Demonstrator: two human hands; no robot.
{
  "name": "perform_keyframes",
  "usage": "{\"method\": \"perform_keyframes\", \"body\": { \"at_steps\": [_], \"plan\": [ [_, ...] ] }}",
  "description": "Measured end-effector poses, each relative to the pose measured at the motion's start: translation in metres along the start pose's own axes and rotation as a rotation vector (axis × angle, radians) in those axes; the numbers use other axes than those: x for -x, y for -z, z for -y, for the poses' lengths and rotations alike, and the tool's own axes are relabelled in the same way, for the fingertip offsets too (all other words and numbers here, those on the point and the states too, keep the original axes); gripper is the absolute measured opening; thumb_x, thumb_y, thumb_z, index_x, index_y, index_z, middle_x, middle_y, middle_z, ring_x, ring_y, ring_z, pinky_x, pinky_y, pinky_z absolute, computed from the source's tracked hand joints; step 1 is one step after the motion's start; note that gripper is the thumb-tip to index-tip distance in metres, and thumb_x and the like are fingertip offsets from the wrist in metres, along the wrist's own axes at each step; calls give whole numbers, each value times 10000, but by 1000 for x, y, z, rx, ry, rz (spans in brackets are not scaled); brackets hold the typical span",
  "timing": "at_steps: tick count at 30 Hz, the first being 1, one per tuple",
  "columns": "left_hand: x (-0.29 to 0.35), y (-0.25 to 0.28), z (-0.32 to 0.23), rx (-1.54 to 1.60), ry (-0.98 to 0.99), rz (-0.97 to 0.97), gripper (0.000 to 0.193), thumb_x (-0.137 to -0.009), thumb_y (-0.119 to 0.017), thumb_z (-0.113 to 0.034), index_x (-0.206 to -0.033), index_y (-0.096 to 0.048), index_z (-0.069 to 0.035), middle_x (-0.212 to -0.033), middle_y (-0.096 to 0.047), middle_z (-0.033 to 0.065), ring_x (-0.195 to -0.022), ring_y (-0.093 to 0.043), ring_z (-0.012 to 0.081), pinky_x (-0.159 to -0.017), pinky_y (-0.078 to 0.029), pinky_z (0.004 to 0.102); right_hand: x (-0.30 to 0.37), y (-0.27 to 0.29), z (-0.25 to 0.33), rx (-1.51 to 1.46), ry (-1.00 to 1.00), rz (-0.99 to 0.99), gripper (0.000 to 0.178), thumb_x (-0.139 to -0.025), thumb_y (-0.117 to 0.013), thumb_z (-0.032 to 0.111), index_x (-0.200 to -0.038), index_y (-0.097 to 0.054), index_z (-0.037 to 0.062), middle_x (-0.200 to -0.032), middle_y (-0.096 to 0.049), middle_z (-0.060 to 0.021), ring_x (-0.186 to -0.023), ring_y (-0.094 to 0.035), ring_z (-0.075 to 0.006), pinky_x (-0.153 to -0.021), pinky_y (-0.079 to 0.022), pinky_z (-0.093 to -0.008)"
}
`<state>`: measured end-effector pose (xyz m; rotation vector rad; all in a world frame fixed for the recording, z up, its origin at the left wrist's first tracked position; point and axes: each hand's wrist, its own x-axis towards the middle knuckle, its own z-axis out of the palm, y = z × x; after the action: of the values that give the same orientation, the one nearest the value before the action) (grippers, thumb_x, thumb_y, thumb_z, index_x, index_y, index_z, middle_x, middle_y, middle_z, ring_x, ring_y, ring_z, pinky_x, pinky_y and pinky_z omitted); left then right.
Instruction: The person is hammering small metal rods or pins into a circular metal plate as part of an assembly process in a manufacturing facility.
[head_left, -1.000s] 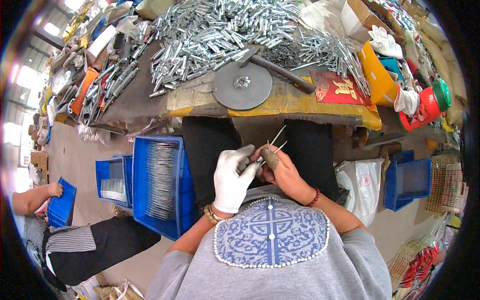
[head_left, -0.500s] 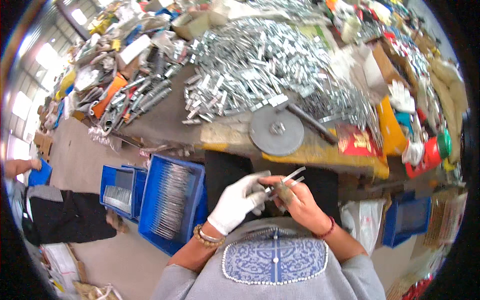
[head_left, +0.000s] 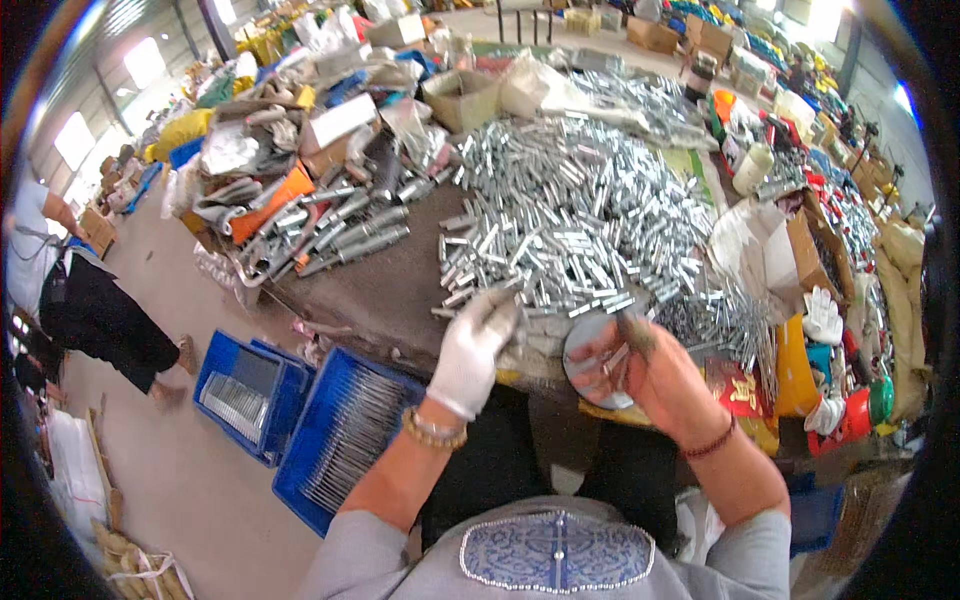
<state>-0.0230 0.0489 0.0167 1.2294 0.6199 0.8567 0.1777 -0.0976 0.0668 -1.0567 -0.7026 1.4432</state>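
Note:
My left hand (head_left: 474, 352), in a white glove, is at the near left edge of a big heap of short silvery metal pieces (head_left: 575, 210). Its fingers are bent together at the pieces, and what lies between them I cannot make out. Bare and smeared by motion, my right hand (head_left: 655, 378) hovers over a round grey disc (head_left: 584, 345) at the table's front edge. Dark smudges mark its thumb. Whether its blurred fingers hold a piece cannot be told. Thinner metal rods (head_left: 735, 325) lie to the right of this hand.
Blue bins (head_left: 343, 368) with rows of metal rods stand at lower left. Larger tubes (head_left: 350, 235) and an orange piece (head_left: 272, 205) lie on the table's left. An open cardboard box (head_left: 808, 245), a white glove (head_left: 823, 318) and a red container (head_left: 845, 425) are at right. A person (head_left: 100, 310) stands at far left.
My hands were together near my lap, holding thin metal strips. They have parted and reached forward to the table. My view has tilted up, and the person at left has moved.

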Motion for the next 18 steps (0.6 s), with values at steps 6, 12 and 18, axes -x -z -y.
{"method": "perform_keyframes", "body": {
  "at_steps": [6,12,18],
  "plan": [
    [-32,12,20,-327,-171,-152,269,-1086,-640,-189,-1227,-684,36,-1054,-711,104,-911,-663,169,-825,-541,327,-43,-13,11,-78,-141,-188,348,-1155,-499,371,-1270,-642,75,-778,-598,4,-627,-570,-159,-594,-512,-334],
    [-28,-7,30,-553,-338,-337,221,-1037,-657,-107,-1229,-695,-5,-1191,-719,192,-1131,-690,356,-1003,-523,420,-82,-19,27,-274,-321,-239,283,-1147,-490,282,-1325,-624,107,-898,-668,-25,-729,-637,-212,-718,-567,-408],
    [-18,-9,28,-639,-423,-339,242,-1005,-693,-69,-1239,-693,-9,-1203,-728,191,-1110,-693,376,-987,-539,431,-276,-44,105,-407,-34,107,310,-1152,-416,256,-1262,-609,39,-1003,-705,-136,-849,-709,-285,-758,-623,-470]
  ]
}}
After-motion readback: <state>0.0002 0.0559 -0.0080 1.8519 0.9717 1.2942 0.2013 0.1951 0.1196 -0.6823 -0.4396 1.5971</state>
